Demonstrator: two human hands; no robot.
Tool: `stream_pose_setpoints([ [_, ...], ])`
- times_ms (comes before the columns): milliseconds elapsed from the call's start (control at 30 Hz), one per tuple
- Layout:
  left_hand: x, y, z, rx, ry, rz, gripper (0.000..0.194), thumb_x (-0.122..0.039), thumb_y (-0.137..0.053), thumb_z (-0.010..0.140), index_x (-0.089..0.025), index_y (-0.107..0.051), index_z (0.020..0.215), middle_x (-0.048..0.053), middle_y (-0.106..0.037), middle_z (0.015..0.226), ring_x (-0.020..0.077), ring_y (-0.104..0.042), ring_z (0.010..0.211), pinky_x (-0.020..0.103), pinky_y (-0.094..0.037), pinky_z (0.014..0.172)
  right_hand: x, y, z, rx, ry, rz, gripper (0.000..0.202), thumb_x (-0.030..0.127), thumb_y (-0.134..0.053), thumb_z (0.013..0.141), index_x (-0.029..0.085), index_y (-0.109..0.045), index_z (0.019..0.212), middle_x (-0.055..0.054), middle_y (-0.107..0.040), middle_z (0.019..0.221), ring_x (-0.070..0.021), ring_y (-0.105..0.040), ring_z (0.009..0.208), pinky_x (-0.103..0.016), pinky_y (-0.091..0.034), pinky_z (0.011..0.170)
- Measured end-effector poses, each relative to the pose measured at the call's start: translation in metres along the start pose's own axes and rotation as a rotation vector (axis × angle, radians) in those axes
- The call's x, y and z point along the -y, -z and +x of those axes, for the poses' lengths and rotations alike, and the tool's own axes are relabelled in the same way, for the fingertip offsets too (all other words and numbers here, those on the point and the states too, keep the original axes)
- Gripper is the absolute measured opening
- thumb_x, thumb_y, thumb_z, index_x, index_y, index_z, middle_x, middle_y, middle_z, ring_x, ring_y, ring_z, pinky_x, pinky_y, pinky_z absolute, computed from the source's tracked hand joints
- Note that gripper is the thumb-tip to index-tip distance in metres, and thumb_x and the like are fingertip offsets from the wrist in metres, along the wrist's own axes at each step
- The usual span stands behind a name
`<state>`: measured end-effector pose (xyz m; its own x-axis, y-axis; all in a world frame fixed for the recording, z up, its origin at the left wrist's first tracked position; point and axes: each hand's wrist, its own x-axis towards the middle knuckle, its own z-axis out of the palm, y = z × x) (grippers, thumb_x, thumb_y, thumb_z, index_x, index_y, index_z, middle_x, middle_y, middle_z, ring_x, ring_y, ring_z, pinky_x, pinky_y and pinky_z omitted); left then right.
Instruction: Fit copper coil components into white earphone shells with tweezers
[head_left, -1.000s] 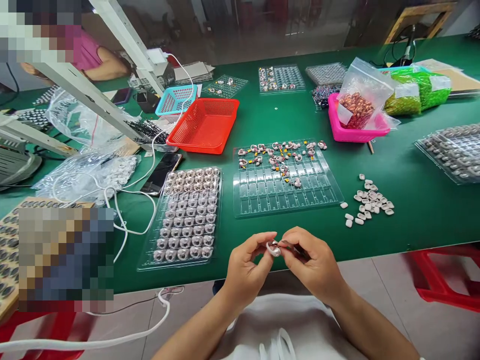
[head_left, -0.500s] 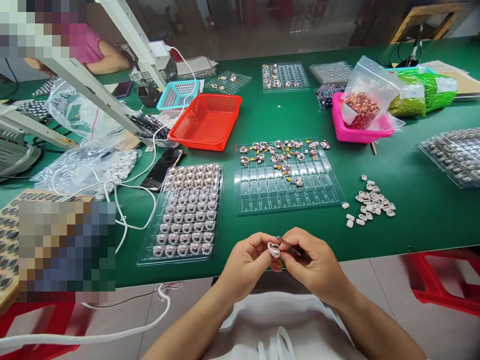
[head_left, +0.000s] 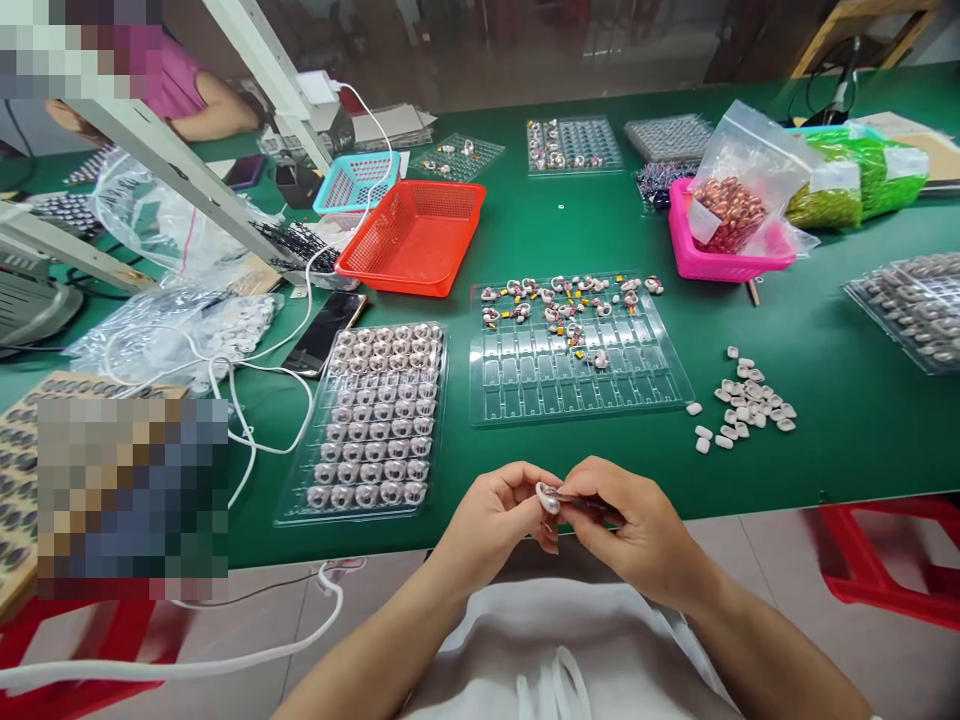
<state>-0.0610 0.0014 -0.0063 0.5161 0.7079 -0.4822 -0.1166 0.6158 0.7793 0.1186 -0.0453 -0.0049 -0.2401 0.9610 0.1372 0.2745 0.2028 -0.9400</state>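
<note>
At the front edge of the table, my left hand (head_left: 491, 520) is closed, pinching a small white earbud-like shell (head_left: 549, 500) with a ring-shaped loop. My right hand (head_left: 637, 525) closes around dark metal tweezers (head_left: 592, 503), whose tip lies at the shell's opening. Fingers hide part of the tweezers and the shell's underside. Just beyond my hands, a clear blister tray (head_left: 577, 385) holds several similar white pieces with yellow tabs and thin wires. To the left, another tray (head_left: 442, 430) carries rows of shiny ring-like shells (head_left: 371, 450).
Loose white caps (head_left: 750, 405) lie on the right. Farther back stand a red basket (head_left: 409, 245), a blue basket (head_left: 356, 180) and a pink basket (head_left: 731, 265) with a bag of copper-coloured parts (head_left: 731, 215). A phone (head_left: 326, 335) and white cable (head_left: 304, 430) lie left. Another person's arm (head_left: 217, 110) rests across the table.
The tweezers have turned flatter, and their tip has moved left to the shell's opening. My left hand keeps its pinch on the shell. The view has shifted slightly.
</note>
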Motion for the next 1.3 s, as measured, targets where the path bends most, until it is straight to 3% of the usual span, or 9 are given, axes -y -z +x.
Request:
stream_pose_setpoints([
  [167,0.0,0.002,0.001,0.054,0.04,0.004,0.029,-0.037,-0.081,0.075,-0.012,-0.071,0.085,0.001,-0.069,0.061,0.0109,-0.064,0.049,0.022,-0.055,0.054,0.006,0.01,0.005,0.084,-0.101,0.042,0.015,0.012,-0.056,0.094,0.023,-0.066,0.097,-0.001,-0.064,0.087,-0.012,-0.057,0.072,-0.022,-0.043,0.063],
  [333,0.0,0.003,0.002,0.07,0.055,-0.027,0.028,-0.036,-0.082,0.074,-0.012,-0.072,0.085,0.002,-0.069,0.063,0.0132,-0.065,0.054,0.026,-0.058,0.057,0.008,0.009,0.009,0.062,-0.164,0.14,0.013,0.017,-0.056,0.096,0.021,-0.068,0.092,-0.001,-0.064,0.084,-0.013,-0.058,0.071,-0.023,-0.043,0.061],
  [500,-0.002,0.003,0.003,0.049,0.135,-0.078,0.029,-0.034,-0.085,0.069,-0.013,-0.068,0.08,0.0,-0.065,0.061,0.0104,-0.06,0.051,0.022,-0.054,0.05,0.004,0.008,0.007,0.075,-0.138,0.041,0.012,0.021,-0.058,0.095,0.022,-0.069,0.093,-0.003,-0.066,0.084,-0.0142,-0.056,0.07,-0.025,-0.04,0.059],
  [667,-0.005,0.005,0.005,0.091,0.241,-0.086,0.03,-0.028,-0.084,0.067,-0.014,-0.063,0.083,0.0,-0.065,0.059,0.0088,-0.058,0.046,0.02,-0.053,0.045,0.003,0.013,0.008,0.156,-0.132,-0.046,0.011,0.014,-0.059,0.09,0.022,-0.067,0.091,0.0,-0.066,0.083,-0.0115,-0.052,0.065,-0.023,-0.039,0.057],
  [867,-0.003,0.009,0.009,0.162,0.281,-0.028,0.041,-0.036,-0.089,0.063,-0.015,-0.059,0.081,0.0,-0.066,0.058,0.0108,-0.06,0.048,0.023,-0.055,0.046,0.007,0.02,0.014,0.283,-0.107,-0.164,0.016,0.005,-0.06,0.079,0.02,-0.062,0.083,0.003,-0.059,0.078,-0.0089,-0.045,0.06,-0.021,-0.035,0.054],
  [1067,0.004,0.007,0.01,0.092,0.179,0.052,0.039,-0.038,-0.088,0.066,-0.012,-0.065,0.084,0.001,-0.07,0.065,0.0118,-0.066,0.052,0.026,-0.059,0.057,-0.001,0.018,0.015,0.234,-0.154,-0.157,0.012,0.007,-0.059,0.078,0.019,-0.06,0.077,0.003,-0.057,0.072,-0.0099,-0.044,0.058,-0.022,-0.033,0.052],
  [1300,0.014,0.004,0.007,-0.063,-0.087,0.024,0.034,-0.037,-0.083,0.074,-0.014,-0.064,0.088,0.002,-0.072,0.073,0.0132,-0.066,0.06,0.027,-0.058,0.062,-0.011,0.007,0.012,0.058,-0.358,0.051,0.012,0.026,-0.061,0.088,0.02,-0.063,0.078,0.004,-0.054,0.065,-0.0107,-0.043,0.055,-0.022,-0.035,0.05],
])
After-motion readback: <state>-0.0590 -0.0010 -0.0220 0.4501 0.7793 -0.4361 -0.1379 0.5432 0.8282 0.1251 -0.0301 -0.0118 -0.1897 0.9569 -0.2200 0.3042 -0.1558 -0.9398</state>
